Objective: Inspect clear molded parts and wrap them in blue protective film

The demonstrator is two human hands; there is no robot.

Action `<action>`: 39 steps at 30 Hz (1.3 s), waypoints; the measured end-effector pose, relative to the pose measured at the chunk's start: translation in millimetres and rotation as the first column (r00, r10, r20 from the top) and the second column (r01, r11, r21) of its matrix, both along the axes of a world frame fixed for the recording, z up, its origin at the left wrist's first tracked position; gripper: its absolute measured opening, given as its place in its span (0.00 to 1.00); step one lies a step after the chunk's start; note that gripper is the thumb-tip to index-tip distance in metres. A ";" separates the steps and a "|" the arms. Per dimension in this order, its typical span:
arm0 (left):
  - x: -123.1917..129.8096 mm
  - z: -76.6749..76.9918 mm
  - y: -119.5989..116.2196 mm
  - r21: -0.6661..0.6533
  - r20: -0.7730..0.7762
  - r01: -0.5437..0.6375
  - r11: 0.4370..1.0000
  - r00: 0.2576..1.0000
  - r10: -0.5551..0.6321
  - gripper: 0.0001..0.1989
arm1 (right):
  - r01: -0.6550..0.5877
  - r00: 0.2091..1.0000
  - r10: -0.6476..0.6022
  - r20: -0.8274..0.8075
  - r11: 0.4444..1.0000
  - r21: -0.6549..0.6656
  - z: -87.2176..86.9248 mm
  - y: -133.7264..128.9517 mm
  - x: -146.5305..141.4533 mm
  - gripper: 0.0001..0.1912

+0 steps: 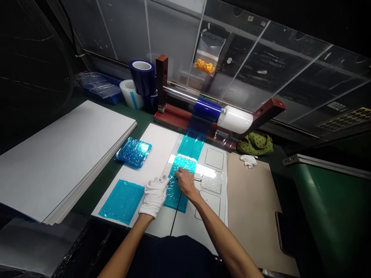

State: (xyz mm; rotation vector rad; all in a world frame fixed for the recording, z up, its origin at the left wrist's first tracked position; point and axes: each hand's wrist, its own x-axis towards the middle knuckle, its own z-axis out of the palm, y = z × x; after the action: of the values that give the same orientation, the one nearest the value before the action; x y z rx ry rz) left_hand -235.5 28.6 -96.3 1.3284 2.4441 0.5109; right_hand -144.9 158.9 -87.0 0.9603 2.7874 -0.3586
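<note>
My left hand (154, 195), in a white glove, has bent fingers on the lower end of a pale flat ruler (165, 172) with a hole in it. My bare right hand (186, 182) is closed around a thin pen-like tool (197, 179); its rear end sticks out to the right and its tip is hidden. Both hands are over a strip of blue transparent film (189, 146), which runs down from a blue roll (208, 109) across the white work board (185, 227). A bubbly-looking clear piece (211, 182) lies right of my right hand.
Left of my hands lie a blue film piece (121, 201) and a shiny blue stack (134, 152). A stack of white sheets (69, 150) is further left. Behind are a wooden roll stand (174, 116), a white roll (235, 119) and spare blue rolls (142, 79). A phone (285, 233) lies right.
</note>
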 end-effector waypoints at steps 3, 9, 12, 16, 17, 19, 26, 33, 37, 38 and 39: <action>0.1 -0.1 -0.1 0.036 0.096 -0.064 0.997 0.994 0.060 0.18 | 0.039 0.999 -0.039 0.038 0.999 -0.017 4.1 6.2 28.8 0.16; -5.2 4.7 -23.2 0.061 0.467 -0.300 0.952 0.851 0.239 0.20 | 0.265 0.962 -0.261 0.077 0.963 -0.051 15.3 10.4 113.5 0.17; -1.4 4.8 -44.9 -0.025 0.719 -0.378 0.926 0.636 0.279 0.22 | 0.378 0.926 -0.375 0.049 0.917 -0.124 14.0 -5.4 138.8 0.15; 18.5 -0.1 -70.4 -0.214 0.916 -0.356 0.910 0.249 0.313 0.23 | 0.452 0.881 -0.474 -0.015 0.848 -0.276 1.2 -38.5 143.0 0.12; 24.7 -1.6 -74.7 -0.258 0.933 -0.345 0.903 0.154 0.325 0.22 | 0.458 0.870 -0.492 -0.034 0.831 -0.317 -2.6 -45.7 141.4 0.12; 35.8 -4.0 -80.3 -0.329 0.938 -0.330 0.885 -0.009 0.345 0.17 | 0.457 0.848 -0.524 -0.075 0.796 -0.396 -8.6 -56.6 138.5 0.12; 49.0 -6.3 -65.2 -0.376 0.923 -0.382 0.844 -0.239 0.303 0.20 | 0.377 0.773 -0.602 -0.198 0.688 -0.620 -8.5 -67.2 142.9 0.12; 59.6 -14.5 -41.3 -0.285 0.953 -0.561 0.777 -0.074 0.295 0.07 | 0.331 0.697 -0.658 -0.283 0.646 -0.688 -6.3 -71.1 160.9 0.17; 37.6 -2.3 -81.4 -0.150 0.961 -0.635 0.758 0.085 0.262 0.16 | 0.361 0.629 -0.717 -0.300 0.612 -0.703 -6.8 -71.7 184.7 0.19; 28.1 1.7 -95.6 -0.123 0.958 -0.652 0.748 0.119 0.261 0.20 | 0.369 0.611 -0.733 -0.300 0.599 -0.710 -6.3 -71.9 190.4 0.19; 17.8 5.1 -109.8 -0.104 0.953 -0.670 0.735 0.145 0.267 0.22 | 0.373 0.597 -0.745 -0.298 0.587 -0.719 -5.4 -72.1 195.3 0.19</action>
State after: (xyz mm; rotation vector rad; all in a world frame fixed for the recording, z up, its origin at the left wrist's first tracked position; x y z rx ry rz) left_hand -217.7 -81.3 -91.2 -0.0116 1.6103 1.4664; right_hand 50.4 86.7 -92.4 1.8074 2.3160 -1.7937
